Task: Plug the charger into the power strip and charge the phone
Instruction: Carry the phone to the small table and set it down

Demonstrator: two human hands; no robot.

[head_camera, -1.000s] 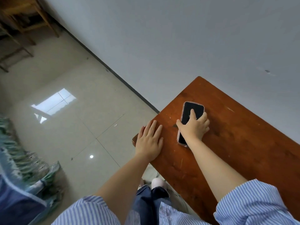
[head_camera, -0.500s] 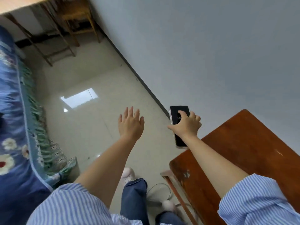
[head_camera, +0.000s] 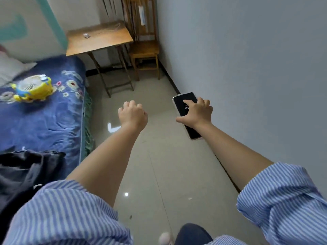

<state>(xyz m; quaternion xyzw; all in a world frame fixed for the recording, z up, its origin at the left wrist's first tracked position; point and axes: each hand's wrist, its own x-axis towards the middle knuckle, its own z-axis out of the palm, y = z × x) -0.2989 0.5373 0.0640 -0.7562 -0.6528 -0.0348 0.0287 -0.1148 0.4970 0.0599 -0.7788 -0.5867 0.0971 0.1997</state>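
Head view: the left hand (head_camera: pixel 133 115) is loosely curled with fingers folded in, holding nothing, raised over the tiled floor (head_camera: pixel 159 156). The right hand (head_camera: pixel 196 112) is clamped on the phone (head_camera: pixel 184 101), thumb across the screen and fingers wrapped over its right long edge; the phone is in the air above the floor, near the grey wall (head_camera: pixel 247 68), screen up and tilted, top end pointing away from the person. The screen is dark with small white digits partly covered by the thumb. The two hands are well apart, both forearms bare, striped blue-and-white sleeves (head_camera: pixel 283 200) rolled above the elbows. At the far end of the room stands a wooden table, the surface (head_camera: pixel 109 39), with a small pale object (head_camera: pixel 86 35) near its middle and a thin white cable (head_camera: pixel 115 27) lying toward its far right corner; what the small object is cannot be told. Just beside the surface's right edge is a wooden chair (head_camera: pixel 144 48) against the wall, and a white strip-shaped item (head_camera: pixel 142 15) hangs at the chair back; too small to confirm as the power strip. Left: a bed with a blue patterned cover (head_camera: pixel 46 117), a yellow fan-like toy (head_camera: pixel 32 86) lying on it, and dark clothing (head_camera: pixel 23 170) at its near end.
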